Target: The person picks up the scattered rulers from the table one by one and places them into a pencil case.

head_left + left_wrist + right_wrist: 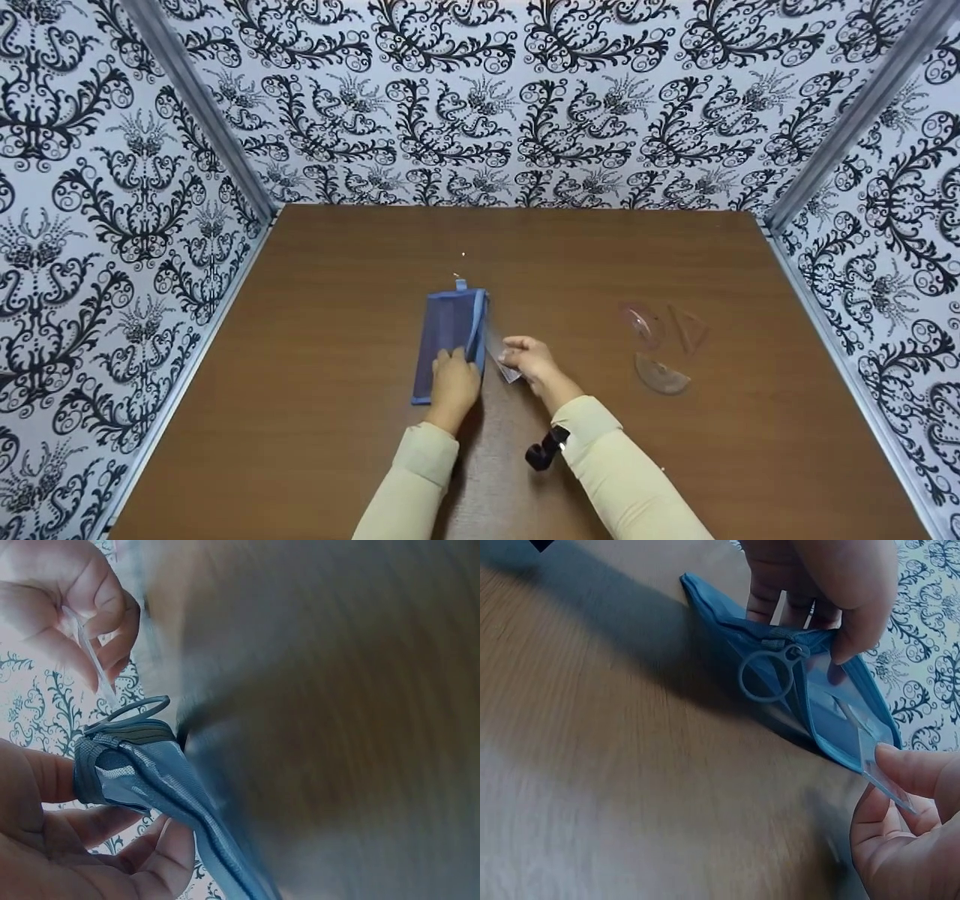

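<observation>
A blue zip pencil pouch point(444, 326) with a see-through panel lies on the table, its zipped side parted. My left hand point(454, 381) grips the pouch by its near edge, thumb and fingers on either side of the opening. From the zip hangs a round ring pull point(744, 682). My right hand point(532, 361) pinches a clear plastic ruler point(891, 789) between thumb and fingers. One end of the ruler sits inside the pouch mouth, and the held end sticks out to the right.
On the right side of the brown table point(337, 247) lie a pinkish clear protractor point(642, 325), an orange-tinted set square point(687, 330) and a half-round clear protractor point(661, 375). Patterned walls point(480, 97) stand around the back and sides.
</observation>
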### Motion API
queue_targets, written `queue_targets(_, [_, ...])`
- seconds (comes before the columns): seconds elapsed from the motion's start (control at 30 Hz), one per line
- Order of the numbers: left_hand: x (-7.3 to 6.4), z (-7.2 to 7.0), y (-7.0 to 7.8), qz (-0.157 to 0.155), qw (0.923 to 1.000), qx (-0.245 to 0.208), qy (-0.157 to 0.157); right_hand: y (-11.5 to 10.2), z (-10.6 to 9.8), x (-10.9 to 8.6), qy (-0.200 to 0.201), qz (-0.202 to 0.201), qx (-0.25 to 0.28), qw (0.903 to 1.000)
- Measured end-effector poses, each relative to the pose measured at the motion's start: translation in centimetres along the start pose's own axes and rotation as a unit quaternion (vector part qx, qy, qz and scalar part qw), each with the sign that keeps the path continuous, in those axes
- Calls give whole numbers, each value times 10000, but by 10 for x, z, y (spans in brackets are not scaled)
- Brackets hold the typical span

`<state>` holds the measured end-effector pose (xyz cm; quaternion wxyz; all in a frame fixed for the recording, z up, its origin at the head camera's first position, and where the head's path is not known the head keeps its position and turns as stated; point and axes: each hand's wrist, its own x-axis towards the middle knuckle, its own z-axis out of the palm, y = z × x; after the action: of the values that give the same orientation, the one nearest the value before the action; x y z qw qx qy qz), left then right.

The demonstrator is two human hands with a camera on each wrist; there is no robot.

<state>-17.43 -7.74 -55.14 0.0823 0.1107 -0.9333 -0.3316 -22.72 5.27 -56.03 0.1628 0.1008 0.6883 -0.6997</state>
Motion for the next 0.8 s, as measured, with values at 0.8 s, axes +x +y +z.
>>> queue_targets(0.8, [0,-3,3,-18,10000,30,-61,130,-6,166,-675,-496,154,9964])
